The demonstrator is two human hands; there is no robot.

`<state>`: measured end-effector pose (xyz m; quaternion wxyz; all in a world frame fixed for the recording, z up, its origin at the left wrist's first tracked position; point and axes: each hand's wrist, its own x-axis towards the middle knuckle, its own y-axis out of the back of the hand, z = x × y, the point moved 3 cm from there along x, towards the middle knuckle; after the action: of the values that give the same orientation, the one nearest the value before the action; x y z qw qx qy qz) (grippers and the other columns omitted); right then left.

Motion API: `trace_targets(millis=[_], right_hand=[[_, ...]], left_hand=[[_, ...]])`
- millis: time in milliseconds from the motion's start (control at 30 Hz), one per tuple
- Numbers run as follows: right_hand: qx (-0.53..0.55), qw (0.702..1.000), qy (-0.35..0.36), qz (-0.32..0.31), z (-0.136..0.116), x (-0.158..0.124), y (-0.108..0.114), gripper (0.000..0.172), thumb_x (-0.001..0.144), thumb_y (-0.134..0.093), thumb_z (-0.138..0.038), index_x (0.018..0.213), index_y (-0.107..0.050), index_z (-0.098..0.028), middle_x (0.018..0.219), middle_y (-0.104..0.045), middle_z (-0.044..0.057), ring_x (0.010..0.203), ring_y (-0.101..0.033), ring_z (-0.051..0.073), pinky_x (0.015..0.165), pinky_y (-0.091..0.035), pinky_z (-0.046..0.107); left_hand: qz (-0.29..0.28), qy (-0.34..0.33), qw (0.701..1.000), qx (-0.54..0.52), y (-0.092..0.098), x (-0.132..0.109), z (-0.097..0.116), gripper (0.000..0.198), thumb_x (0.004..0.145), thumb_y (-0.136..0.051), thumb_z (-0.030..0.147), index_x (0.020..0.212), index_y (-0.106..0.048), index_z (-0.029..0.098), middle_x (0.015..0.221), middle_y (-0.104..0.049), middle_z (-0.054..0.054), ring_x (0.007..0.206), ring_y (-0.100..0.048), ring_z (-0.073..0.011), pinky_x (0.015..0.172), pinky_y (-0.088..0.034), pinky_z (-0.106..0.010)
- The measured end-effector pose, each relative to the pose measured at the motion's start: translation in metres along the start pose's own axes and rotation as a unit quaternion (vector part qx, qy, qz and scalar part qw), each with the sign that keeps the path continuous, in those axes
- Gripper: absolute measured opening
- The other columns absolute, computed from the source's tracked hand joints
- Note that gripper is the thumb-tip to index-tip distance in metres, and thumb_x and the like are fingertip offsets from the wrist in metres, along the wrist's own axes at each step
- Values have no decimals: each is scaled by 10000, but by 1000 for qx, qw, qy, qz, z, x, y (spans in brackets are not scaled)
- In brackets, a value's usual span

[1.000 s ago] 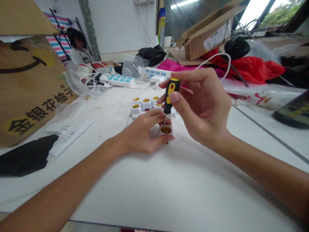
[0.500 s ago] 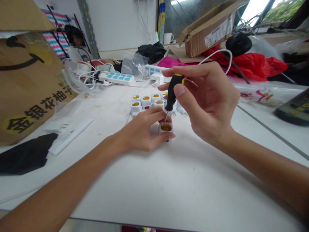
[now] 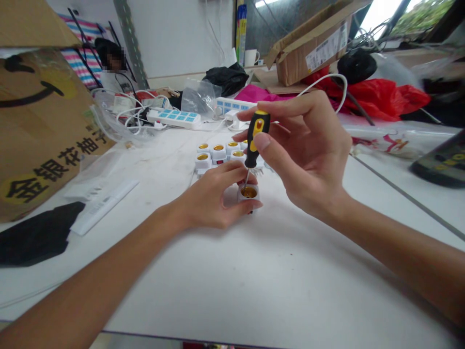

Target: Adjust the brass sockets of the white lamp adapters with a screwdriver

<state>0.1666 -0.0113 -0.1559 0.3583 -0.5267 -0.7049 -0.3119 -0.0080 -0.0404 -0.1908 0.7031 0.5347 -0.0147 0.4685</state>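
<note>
Left hand (image 3: pixel 210 198) curled round a white plastic lamp-socket adapter with brass-lined mouth (image 3: pixel 249 193), holding it steady on a white table (image 3: pixel 254 291), a cluster of matching white adapters (image 3: pixel 218 154) just behind it; right hand (image 3: pixel 303 155) pinching a black-and-yellow screwdriver (image 3: pixel 256 131) between thumb and fingers, its thin steel shaft near upright and apparently reaching just inside the adapter's rim, a firm hold on both keeping the tip on line

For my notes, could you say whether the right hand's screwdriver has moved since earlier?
Yes, slightly: the screwdriver handle has tilted leftward, judged against the white lamp-socket adapters on the table.
</note>
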Motion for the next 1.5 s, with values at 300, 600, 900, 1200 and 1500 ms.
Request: trace_targets(millis=[300, 600, 900, 1200, 1500], right_hand=[[-20, 1000, -4, -1, 4, 7, 3, 425, 893, -981, -487, 1215, -720, -392, 1266, -755, 14, 1039, -755, 241, 851, -717, 420], [-16, 1000, 1, -5, -2, 1, 2, 274, 1016, -827, -569, 1205, -791, -373, 1238, -781, 45, 1086, -803, 269, 913, -734, 458], [-15, 998, 61, 22, 10, 9, 3, 358, 866, -989, -538, 1099, -799, -344, 1005, -748, 16, 980, -776, 247, 862, -738, 414], [28, 998, 47, -28, 0, 3, -2, 256, 1007, -860, -462, 1210, -772, -334, 1154, -793, 40, 1091, -811, 276, 926, -750, 463], [0, 999, 53, -3, 4, 9, 1, 345, 889, -977, -500, 1132, -790, -343, 1133, -764, 21, 898, -744, 214, 791, -719, 385]], left_hand=[[6, -10, 1000, -4, -1, 0, -1, 226, 989, -825, 364, 1088, -702, 203, 1086, -777, -78, 972, -727, -236, 936, -594, -405], [3, -9, 1000, -6, 0, 1, 2, 232, 990, -835, 368, 1083, -707, 197, 1082, -776, -77, 1000, -728, -237, 936, -588, -391], [16, -25, 1000, 0, -1, 0, 0, 246, 981, -850, 353, 1091, -709, 184, 1054, -768, -71, 934, -703, -219, 908, -584, -382], [21, -27, 999, 12, 1, 0, -2, 224, 976, -854, 346, 1094, -726, 206, 1062, -776, -63, 963, -725, -225, 906, -604, -381], [20, -31, 999, 3, -2, 0, -2, 237, 983, -844, 355, 1083, -709, 188, 1076, -795, -93, 960, -723, -236, 933, -600, -411]])
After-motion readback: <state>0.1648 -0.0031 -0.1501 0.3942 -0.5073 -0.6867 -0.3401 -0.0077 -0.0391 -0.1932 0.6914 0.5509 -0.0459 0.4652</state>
